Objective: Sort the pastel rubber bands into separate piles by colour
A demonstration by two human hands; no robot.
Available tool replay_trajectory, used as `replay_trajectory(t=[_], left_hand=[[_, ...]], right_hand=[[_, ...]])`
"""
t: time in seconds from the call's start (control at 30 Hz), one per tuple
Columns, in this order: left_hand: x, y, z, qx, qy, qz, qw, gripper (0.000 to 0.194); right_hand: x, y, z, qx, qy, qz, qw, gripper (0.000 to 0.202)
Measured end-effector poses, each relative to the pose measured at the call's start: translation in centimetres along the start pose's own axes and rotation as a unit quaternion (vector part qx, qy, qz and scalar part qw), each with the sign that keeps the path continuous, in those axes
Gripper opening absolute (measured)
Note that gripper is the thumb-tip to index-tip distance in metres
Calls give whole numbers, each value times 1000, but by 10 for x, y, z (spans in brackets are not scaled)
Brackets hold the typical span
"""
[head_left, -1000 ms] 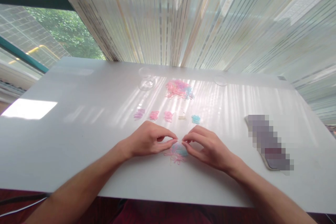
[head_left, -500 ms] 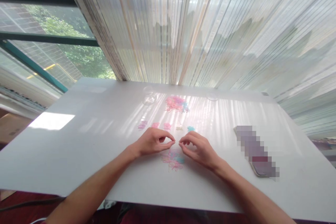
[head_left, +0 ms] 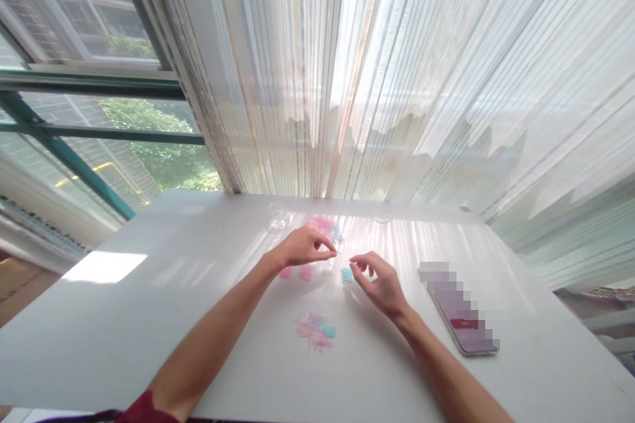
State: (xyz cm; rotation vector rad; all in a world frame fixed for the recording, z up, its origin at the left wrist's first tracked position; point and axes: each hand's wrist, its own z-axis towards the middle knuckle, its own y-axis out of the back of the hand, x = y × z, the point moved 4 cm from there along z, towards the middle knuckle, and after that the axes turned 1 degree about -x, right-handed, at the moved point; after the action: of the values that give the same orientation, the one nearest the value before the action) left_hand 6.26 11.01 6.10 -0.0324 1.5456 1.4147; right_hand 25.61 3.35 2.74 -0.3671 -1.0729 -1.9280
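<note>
My left hand (head_left: 308, 246) hangs over the row of small clusters, its thumb and fingers pinched together. My right hand (head_left: 381, 283) faces it from the right, thumb and index finger pressed close beside a teal cluster (head_left: 346, 274). Whatever lies between either pair of fingertips is too small to make out. The clusters look like thin rubber bands: a pink cluster (head_left: 305, 272) and a pale one (head_left: 327, 271) show below my left hand. Beyond the hands lies a mixed pink and blue pile (head_left: 322, 223), partly covered. A second mixed pile (head_left: 316, 330) lies nearer to me.
A phone (head_left: 466, 327), partly blurred out, lies on the white table (head_left: 223, 363) to the right. Clear round dishes stand at the back, one on the left (head_left: 278, 222) and one on the right (head_left: 381, 217). A striped sheer curtain (head_left: 317, 79) hangs behind the table.
Both hands have moved forward, from just beyond the near pile to over the row of clusters. They remain pinched. My view has tilted upward, so the table sits lower.
</note>
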Motion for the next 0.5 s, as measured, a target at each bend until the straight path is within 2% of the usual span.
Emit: replay_trajectory(t=[0.07, 0.17, 0.33, 0.5], left_hand=[[6, -8, -8, -28, 2, -1, 1000, 22], [12, -17, -24, -36, -12, -6, 999, 20], [18, -13, -41, -45, -41, -15, 998, 22], [21, -16, -56, -64, -48, -38, 996, 23]], right_hand=[[-1, -1, 0, 0, 4, -1, 1000, 15], [-2, -6, -2, 12, 6, 2, 1000, 13], [0, -15, -1, 61, 10, 12, 998, 15], [17, -18, 10, 126, 36, 14, 991, 16]])
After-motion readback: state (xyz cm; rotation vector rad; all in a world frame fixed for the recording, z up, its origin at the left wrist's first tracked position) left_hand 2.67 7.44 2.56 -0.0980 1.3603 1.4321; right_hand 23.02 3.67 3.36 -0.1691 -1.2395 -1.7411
